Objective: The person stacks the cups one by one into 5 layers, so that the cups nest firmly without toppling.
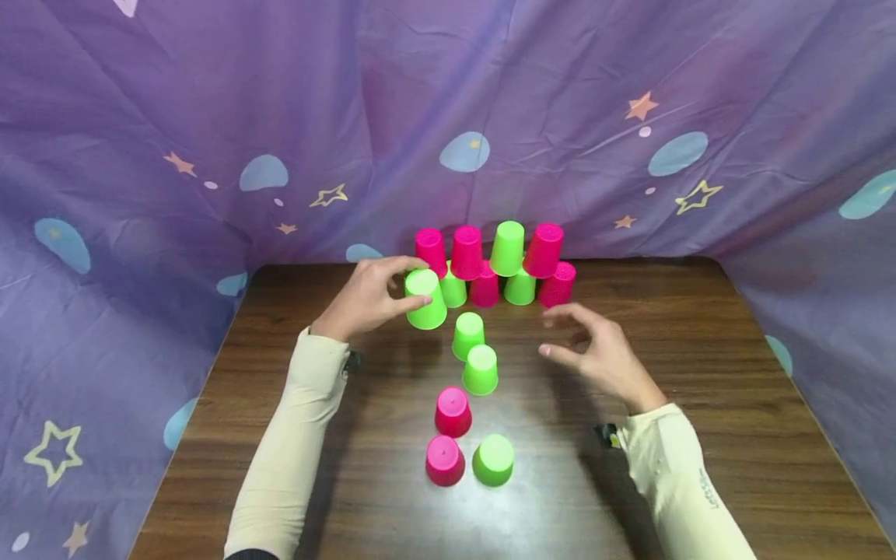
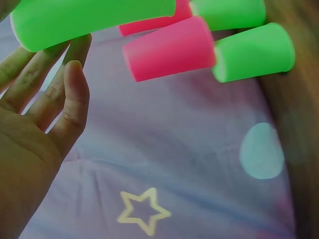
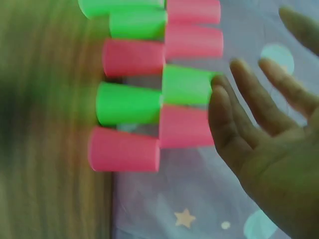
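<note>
My left hand [image 1: 371, 295] grips an upside-down green cup [image 1: 425, 302] between thumb and fingers, in front of the left end of a two-tier row of cups. In the left wrist view that green cup [image 2: 94, 22] is cut off by the top edge. The upper tier has pink cups, such as the leftmost pink cup [image 1: 429, 247], and one green cup [image 1: 507, 249]. Below, green and pink cups alternate, ending in a pink cup [image 1: 558, 285] at right. My right hand [image 1: 602, 354] holds nothing, its fingers spread and slightly bent, in front of the row's right end.
Nearer me stand more upside-down cups: two green cups, one behind [image 1: 469, 336] and one in front [image 1: 481, 370], a pink cup [image 1: 453, 412], then a pink cup [image 1: 445, 460] beside a green cup [image 1: 493, 460]. A purple cloth [image 1: 392, 117] hangs behind the wooden table [image 1: 700, 334].
</note>
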`<state>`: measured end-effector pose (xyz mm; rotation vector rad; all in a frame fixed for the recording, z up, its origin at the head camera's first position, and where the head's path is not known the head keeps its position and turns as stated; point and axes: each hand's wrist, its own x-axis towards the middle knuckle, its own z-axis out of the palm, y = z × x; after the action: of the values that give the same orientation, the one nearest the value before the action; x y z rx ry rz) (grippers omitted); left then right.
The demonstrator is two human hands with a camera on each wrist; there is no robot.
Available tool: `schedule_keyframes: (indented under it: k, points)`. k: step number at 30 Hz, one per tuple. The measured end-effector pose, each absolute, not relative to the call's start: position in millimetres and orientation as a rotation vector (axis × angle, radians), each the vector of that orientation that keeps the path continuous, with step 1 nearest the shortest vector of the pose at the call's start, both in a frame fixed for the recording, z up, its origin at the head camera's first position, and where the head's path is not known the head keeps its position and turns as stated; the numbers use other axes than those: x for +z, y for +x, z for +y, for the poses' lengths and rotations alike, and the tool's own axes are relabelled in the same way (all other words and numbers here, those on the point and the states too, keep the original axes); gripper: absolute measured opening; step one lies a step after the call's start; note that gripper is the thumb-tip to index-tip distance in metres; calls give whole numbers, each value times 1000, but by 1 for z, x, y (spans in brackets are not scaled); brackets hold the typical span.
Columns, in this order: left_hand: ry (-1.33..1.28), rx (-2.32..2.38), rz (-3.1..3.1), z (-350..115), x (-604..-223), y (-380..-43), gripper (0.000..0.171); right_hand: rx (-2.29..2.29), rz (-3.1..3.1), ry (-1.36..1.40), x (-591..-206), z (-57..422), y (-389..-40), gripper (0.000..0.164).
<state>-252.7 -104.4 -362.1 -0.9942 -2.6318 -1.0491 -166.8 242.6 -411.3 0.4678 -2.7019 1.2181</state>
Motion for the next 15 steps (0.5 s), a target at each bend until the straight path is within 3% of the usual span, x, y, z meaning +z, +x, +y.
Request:
schedule_keyframes:
  k: [7,15]
  points:
    - [-990,-1046,-2647,-96,-337,-273,46,1314,-2719,778,-436,218,-126,43]
    - [-997,-969,-2641,-88,-313,-296,45,1278,-2716,918,-461,197,-92,49]
